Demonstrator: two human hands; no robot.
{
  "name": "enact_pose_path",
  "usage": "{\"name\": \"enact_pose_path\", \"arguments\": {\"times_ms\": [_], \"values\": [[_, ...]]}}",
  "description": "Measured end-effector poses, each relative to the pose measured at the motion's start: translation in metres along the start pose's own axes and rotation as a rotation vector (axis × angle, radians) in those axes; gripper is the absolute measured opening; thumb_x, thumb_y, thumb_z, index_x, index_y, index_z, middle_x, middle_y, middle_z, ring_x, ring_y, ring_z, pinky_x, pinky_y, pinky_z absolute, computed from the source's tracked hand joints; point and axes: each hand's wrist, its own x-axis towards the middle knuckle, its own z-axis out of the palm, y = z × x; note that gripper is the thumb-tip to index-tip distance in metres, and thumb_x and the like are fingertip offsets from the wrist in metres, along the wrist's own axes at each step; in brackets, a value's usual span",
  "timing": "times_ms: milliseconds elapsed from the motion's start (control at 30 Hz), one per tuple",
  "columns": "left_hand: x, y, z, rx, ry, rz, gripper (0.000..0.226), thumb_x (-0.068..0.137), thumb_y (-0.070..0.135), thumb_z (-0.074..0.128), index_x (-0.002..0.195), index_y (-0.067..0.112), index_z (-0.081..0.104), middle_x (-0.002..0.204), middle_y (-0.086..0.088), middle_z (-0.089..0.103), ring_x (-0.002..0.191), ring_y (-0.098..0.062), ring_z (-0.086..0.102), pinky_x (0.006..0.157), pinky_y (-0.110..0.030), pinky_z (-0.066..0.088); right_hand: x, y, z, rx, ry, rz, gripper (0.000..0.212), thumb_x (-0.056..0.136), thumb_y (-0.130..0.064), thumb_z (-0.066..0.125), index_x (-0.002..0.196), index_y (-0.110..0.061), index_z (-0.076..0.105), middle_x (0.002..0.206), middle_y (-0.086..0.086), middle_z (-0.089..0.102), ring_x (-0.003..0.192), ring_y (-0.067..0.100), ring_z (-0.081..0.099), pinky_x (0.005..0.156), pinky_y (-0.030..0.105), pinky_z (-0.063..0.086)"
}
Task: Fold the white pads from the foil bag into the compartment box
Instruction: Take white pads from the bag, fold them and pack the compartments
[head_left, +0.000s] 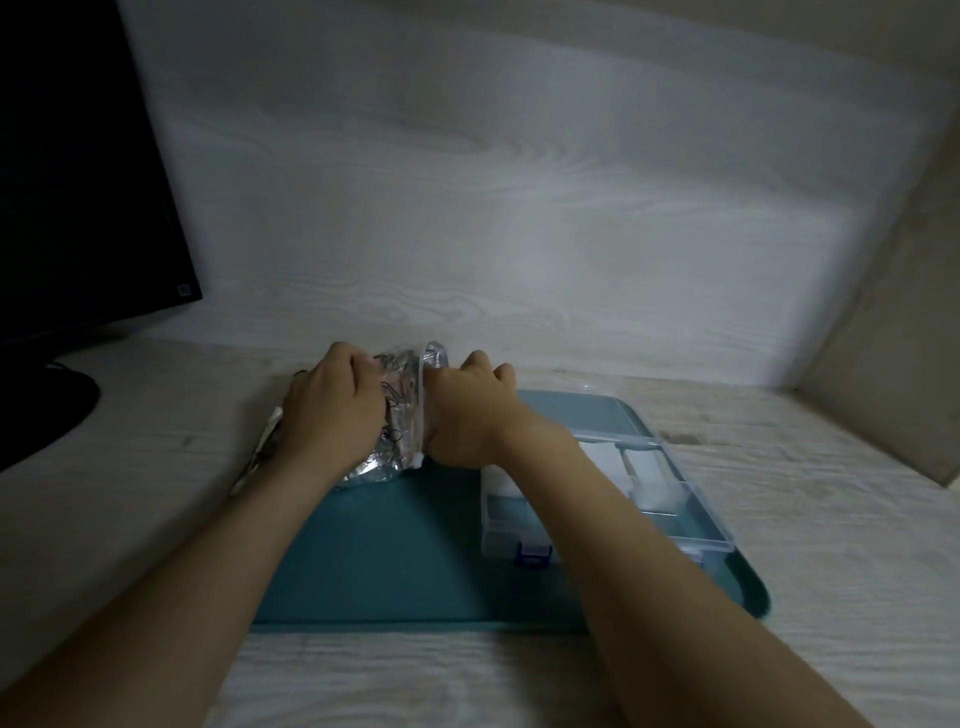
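A crinkled silver foil bag (397, 415) lies at the far left corner of the teal mat (395, 551). My left hand (332, 410) lies over the bag's body, fingers curled down onto the foil. My right hand (467, 410) is at the bag's open mouth with its fingers curled into or around the rim; what they hold is hidden. The clear plastic compartment box (613, 499) stands open on the mat's right side, partly behind my right forearm. White pads (647, 475) lie in its far compartments.
A dark monitor (78, 182) with its round base (41, 410) stands at the left on the pale wood-grain desk (810, 597). A wood-grain wall rises behind, and a beige side panel (893, 364) closes the right. The box has a blue latch (535, 553) at its near edge.
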Motion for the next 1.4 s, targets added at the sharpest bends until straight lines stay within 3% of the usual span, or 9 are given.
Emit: {"name": "enact_pose_path", "arguments": {"times_ms": [133,367,500,667,767,933,1100,1233,1400], "values": [[0.001,-0.002,0.004,0.006,0.02,0.006,0.024,0.11,0.029,0.035,0.099,0.021,0.055,0.113,-0.014,0.071,0.099,-0.034,0.054,0.08,-0.036,0.034,0.004,-0.002,0.007,-0.111,-0.043,-0.002,0.057,0.091,-0.033,0.067,0.141,-0.019,0.045,0.125,0.008,0.056,0.124,0.035,0.037,0.102,0.051,0.027],[0.002,-0.004,0.006,-0.015,0.027,0.033,0.022,0.11,0.028,0.036,0.097,0.023,0.053,0.096,-0.002,0.063,0.1,-0.032,0.053,0.08,-0.035,0.035,0.003,0.008,0.007,-0.138,0.184,0.008,0.039,0.091,-0.008,0.062,0.128,-0.019,0.057,0.108,0.004,0.065,0.115,0.031,0.052,0.086,0.043,0.023],[0.001,-0.006,0.006,-0.039,0.052,0.065,0.021,0.109,0.027,0.039,0.097,0.022,0.055,0.09,0.004,0.06,0.093,-0.027,0.05,0.078,-0.036,0.037,-0.008,0.012,-0.003,0.087,0.217,0.037,0.044,0.099,-0.013,0.052,0.14,-0.029,0.056,0.121,0.005,0.068,0.117,0.032,0.055,0.09,0.044,0.022],[-0.001,-0.003,0.003,-0.046,0.045,0.085,0.023,0.109,0.026,0.039,0.097,0.02,0.058,0.092,0.002,0.066,0.091,-0.027,0.055,0.078,-0.037,0.042,-0.019,0.009,-0.006,0.319,0.058,0.026,0.055,0.091,-0.013,0.05,0.146,-0.016,0.053,0.133,0.016,0.063,0.122,0.041,0.054,0.106,0.049,0.038],[-0.003,-0.003,0.002,-0.057,0.045,0.091,0.024,0.109,0.026,0.039,0.097,0.019,0.059,0.093,0.0,0.068,0.092,-0.029,0.058,0.081,-0.041,0.048,-0.02,0.009,-0.005,0.465,0.048,0.061,0.07,0.085,-0.032,0.054,0.153,-0.017,0.044,0.142,0.016,0.06,0.128,0.039,0.055,0.109,0.053,0.044],[-0.003,-0.001,0.001,-0.064,0.066,0.105,0.021,0.108,0.024,0.042,0.096,0.02,0.059,0.093,0.001,0.07,0.09,-0.027,0.06,0.081,-0.04,0.048,-0.017,0.016,0.001,0.48,0.121,0.062,0.085,0.087,-0.028,0.08,0.157,-0.02,0.033,0.142,0.014,0.059,0.126,0.036,0.058,0.104,0.047,0.05],[-0.004,-0.002,0.002,-0.049,0.141,0.181,0.016,0.108,0.022,0.046,0.101,0.016,0.06,0.092,-0.003,0.071,0.088,-0.032,0.064,0.083,-0.043,0.05,-0.012,0.023,0.005,0.513,0.307,0.114,0.055,0.086,-0.023,0.079,0.136,-0.025,0.056,0.114,0.009,0.067,0.102,0.029,0.063,0.075,0.03,0.045],[-0.005,0.001,0.0,0.021,0.204,0.246,0.025,0.101,0.027,0.043,0.104,0.013,0.063,0.097,-0.008,0.073,0.091,-0.036,0.066,0.085,-0.045,0.051,-0.015,0.026,0.0,0.524,0.484,0.117,0.017,0.083,-0.014,0.07,0.098,-0.02,0.076,0.088,0.006,0.074,0.084,0.03,0.067,0.065,0.035,0.053],[-0.008,0.007,-0.003,0.042,0.246,0.366,0.03,0.099,0.025,0.046,0.119,0.013,0.064,0.12,-0.008,0.069,0.107,-0.034,0.063,0.1,-0.05,0.047,-0.017,0.021,-0.002,0.74,0.359,0.008,0.016,0.082,-0.011,0.073,0.094,-0.021,0.069,0.085,-0.001,0.072,0.078,0.02,0.067,0.069,0.034,0.054]]}}
